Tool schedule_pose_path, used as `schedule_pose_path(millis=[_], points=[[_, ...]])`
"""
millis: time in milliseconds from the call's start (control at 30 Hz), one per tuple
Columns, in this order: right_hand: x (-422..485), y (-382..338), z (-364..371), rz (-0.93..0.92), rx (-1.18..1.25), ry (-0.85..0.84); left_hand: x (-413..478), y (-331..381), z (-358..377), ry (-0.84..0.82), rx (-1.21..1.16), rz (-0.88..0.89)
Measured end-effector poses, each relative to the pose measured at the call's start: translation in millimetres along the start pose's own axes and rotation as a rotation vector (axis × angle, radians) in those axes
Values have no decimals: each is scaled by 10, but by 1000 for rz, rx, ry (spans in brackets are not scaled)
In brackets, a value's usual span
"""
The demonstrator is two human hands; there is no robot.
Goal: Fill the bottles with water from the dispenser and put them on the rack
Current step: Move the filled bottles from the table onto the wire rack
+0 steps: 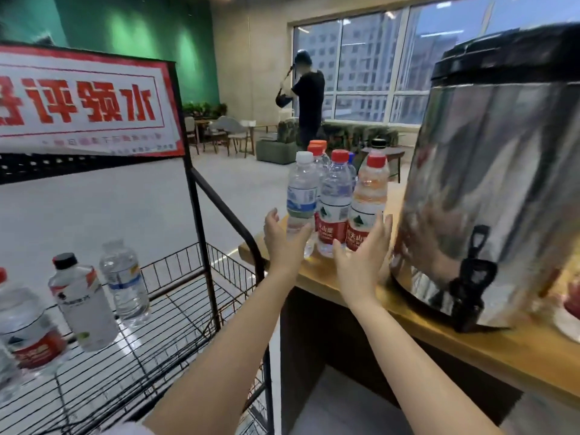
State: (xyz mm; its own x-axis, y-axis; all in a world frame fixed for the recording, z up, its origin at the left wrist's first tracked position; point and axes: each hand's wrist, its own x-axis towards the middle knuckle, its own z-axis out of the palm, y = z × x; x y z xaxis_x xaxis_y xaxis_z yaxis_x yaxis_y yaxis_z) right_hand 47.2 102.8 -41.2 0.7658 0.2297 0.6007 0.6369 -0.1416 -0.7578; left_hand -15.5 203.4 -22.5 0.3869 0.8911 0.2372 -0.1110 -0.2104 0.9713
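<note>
Office lounge: bottles (335, 199) gathered left of the dispenser (489, 189)

Pale floor (94, 208) runs back from the dispenser to a green wall (135, 32) and a broad window (370, 58). A person (309, 95) in dark clothes stands there, back turned, near some chairs (226, 133). The dispenser, a steel drum with a black lid, sits on a wooden table (470, 350), its black tap (470, 277) low on the front. Just left of it on the same table, the capped bottles stand upright in a tight cluster, most with red caps. Both hands reach around the cluster with fingers (384, 229) straight and spread, closing on nothing. The left hand (284, 243) is at the white-capped bottle (302, 196) on the side far from the dispenser, with its thumb across the bottle's lower part. The right hand (361, 255) is on the side nearest the dispenser. Further left, beside the table's end, a black wire rack (201, 277) under a red-and-white sign (84, 102) holds three more bottles (83, 302).
</note>
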Motion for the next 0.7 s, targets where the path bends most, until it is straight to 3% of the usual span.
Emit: schedule_pose_path(millis=[333,700], points=[[434,306,225,318,89,-33,403,-118,154,-137,102,-15],[242,212,236,236,58,36,309,-220,138,9,131,86]])
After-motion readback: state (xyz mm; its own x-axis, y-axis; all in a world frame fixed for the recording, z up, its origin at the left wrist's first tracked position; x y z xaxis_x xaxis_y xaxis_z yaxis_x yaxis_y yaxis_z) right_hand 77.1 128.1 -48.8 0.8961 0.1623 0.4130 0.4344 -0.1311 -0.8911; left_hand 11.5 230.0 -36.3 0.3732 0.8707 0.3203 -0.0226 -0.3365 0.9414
